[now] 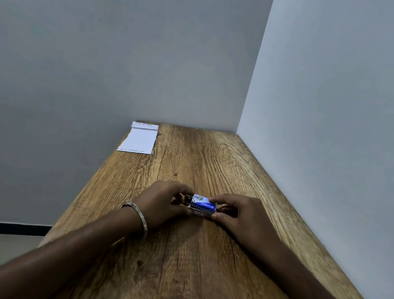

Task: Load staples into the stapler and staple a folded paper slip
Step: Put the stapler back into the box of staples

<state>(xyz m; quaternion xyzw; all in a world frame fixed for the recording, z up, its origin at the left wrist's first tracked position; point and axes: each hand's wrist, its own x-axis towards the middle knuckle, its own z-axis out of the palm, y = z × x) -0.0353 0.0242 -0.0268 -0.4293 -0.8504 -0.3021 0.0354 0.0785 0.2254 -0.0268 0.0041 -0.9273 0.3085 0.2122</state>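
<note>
Table (202,261) in wall corner, mostly bare. Slip (139,138) flat at far left corner, well apart, presumably parked until stapling. Left hand (163,203) and right hand (238,215) pinched on opposite ends of blue box (202,206) at mid-table, apparently sliding tray out leftward. Stapler not in view.

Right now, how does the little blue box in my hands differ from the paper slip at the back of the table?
The blue box is small, blocky and near; the paper slip is white, flat and at the far left edge. Both hands, left hand and right hand, grip the box; the slip lies untouched. The box looks slid partly open. Both rest on the wooden table.
</note>
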